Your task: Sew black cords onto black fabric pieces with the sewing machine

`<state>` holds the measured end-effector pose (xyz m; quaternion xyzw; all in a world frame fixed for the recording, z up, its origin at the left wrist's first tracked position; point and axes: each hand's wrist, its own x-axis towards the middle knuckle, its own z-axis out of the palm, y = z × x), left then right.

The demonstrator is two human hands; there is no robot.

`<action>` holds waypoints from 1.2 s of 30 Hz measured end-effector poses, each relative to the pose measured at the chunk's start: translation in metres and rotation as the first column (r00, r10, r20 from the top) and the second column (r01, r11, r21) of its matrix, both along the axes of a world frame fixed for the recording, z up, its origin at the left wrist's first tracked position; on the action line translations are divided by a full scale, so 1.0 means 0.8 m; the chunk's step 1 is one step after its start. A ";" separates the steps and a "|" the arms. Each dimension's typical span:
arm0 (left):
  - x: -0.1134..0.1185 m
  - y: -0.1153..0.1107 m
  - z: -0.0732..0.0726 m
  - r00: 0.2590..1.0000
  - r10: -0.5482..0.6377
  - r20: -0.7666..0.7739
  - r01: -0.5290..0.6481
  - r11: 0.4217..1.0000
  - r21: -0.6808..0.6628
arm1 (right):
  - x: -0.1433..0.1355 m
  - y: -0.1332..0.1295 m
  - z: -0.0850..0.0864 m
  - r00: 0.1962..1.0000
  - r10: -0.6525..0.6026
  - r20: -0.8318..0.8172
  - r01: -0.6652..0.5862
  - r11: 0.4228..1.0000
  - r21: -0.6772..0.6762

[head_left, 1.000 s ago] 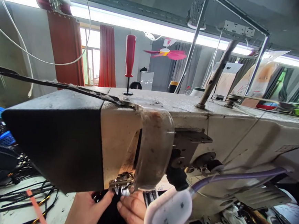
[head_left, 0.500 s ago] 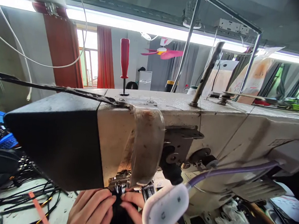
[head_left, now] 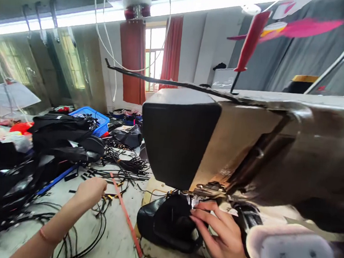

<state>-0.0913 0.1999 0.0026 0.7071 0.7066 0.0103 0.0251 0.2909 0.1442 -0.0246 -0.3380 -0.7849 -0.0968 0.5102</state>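
Observation:
My right hand (head_left: 222,232) pinches the edge of a black fabric piece (head_left: 172,220) beside the presser foot of a sewing machine (head_left: 179,143). The piece lies on the machine bed, partly glossy and folded over. Out to the left, my left hand (head_left: 92,190) is closed above black cords (head_left: 121,163) on the table. Its fingertips face away, so whatever they hold is hidden. Some cords near it have gold-coloured ends. A flat orange-pink strip (head_left: 125,214) runs between my left hand and the black piece.
A red-handled screwdriver (head_left: 252,42) stands upright in the machine's top. A white oval lamp (head_left: 290,251) is close by my right wrist. Black bags (head_left: 65,136) and a blue basket (head_left: 99,119) crowd the left. White cables (head_left: 115,77) hang overhead.
The view has swung left. My left hand has let go of the black fabric piece and moved left to the cords. My right hand stays at the piece.

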 end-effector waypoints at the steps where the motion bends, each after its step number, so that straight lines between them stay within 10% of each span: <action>1: -0.018 -0.001 0.000 0.999 0.035 -0.035 -0.037 0.996 -0.077 | -0.002 0.000 0.002 1.000 0.007 0.010 -0.007 1.000 0.016; 9: -0.049 -0.070 -0.001 0.990 -0.070 0.123 0.119 0.881 -0.457 | -0.013 0.001 0.026 0.995 0.102 -0.024 -0.100 0.993 0.071; 17: -0.026 -0.129 -0.041 0.994 -0.103 0.032 0.107 0.956 -0.273 | -0.013 0.003 0.026 0.993 0.118 -0.022 -0.116 0.991 0.074; 24: 0.000 -0.083 -0.060 0.903 -0.422 -0.081 0.410 0.903 -0.127 | -0.013 0.005 0.023 0.995 0.101 0.017 -0.103 0.985 0.137; 29: -0.027 -0.045 -0.037 0.887 -0.452 -0.100 0.440 0.890 -0.117 | -0.018 0.003 0.030 0.993 0.115 0.027 -0.118 0.978 0.171; 36: -0.035 -0.045 0.024 0.979 -0.184 -0.084 0.193 0.974 0.116 | -0.016 0.002 0.027 0.992 0.120 0.033 -0.123 0.982 0.142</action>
